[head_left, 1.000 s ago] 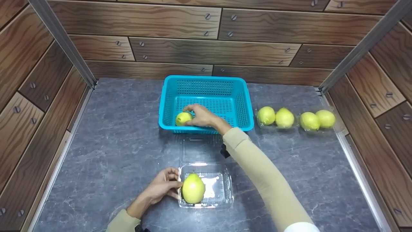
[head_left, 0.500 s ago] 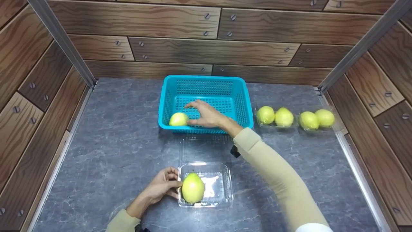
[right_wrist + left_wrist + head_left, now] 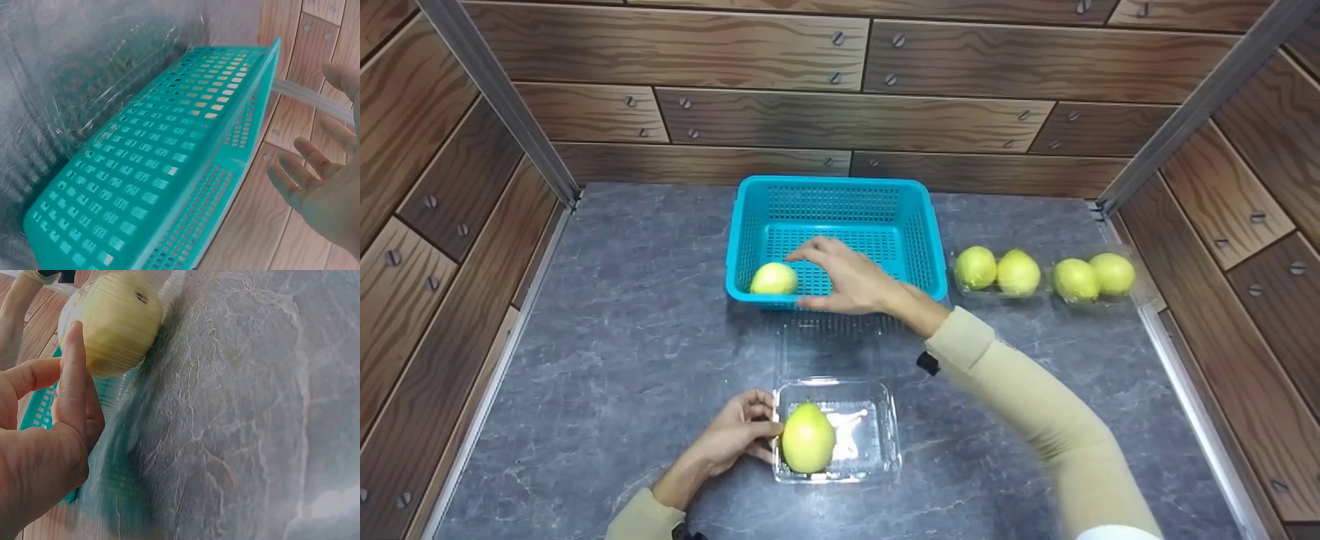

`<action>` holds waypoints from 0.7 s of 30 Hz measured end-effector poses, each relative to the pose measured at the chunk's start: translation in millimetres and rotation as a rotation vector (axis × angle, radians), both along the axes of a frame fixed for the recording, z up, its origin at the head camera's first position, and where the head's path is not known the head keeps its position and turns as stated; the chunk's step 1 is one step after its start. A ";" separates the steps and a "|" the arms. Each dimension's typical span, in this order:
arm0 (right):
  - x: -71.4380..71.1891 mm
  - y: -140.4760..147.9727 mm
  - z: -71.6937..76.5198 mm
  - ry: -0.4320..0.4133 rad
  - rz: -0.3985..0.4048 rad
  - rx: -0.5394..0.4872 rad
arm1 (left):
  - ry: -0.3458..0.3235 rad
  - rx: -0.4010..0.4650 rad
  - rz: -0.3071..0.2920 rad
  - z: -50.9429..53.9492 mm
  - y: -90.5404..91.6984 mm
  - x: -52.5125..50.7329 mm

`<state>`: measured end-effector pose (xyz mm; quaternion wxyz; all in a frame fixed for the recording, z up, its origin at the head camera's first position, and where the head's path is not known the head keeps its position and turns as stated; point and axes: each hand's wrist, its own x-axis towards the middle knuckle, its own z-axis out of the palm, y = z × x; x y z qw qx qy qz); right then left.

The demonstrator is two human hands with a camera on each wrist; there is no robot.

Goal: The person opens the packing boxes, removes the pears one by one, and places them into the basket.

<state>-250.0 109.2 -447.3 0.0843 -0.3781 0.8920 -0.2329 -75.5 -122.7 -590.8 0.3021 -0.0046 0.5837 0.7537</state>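
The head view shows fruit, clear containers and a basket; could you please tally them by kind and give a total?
Yellow-green fruits: 6
Clear plastic containers: 3
Blue basket: 1
Total: 10

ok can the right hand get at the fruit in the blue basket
Probably yes: the right hand is empty and open near the fruit, the blue basket is uncovered, and nothing visible stands between hand and fruit.
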 end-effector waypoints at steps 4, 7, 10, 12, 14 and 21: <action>13.8 1.8 5.7 0.040 0.054 0.028 | 0.003 -0.003 0.000 0.3 0.0 0.1; 23.9 3.4 9.4 0.075 0.099 0.030 | -0.003 -0.004 0.002 0.3 0.0 0.1; 34.2 6.1 11.7 0.108 0.142 0.024 | -0.009 -0.001 0.003 0.0 -0.2 -0.2; 41.3 8.3 12.3 0.120 0.171 0.021 | -0.012 0.000 0.002 0.4 -0.4 -0.5; 48.5 10.8 12.0 0.120 0.196 0.018 | -0.011 0.001 0.002 0.3 -0.6 -0.9; 75.1 20.8 4.8 0.123 0.261 0.030 | -0.018 -0.013 0.007 1.5 -0.5 -1.3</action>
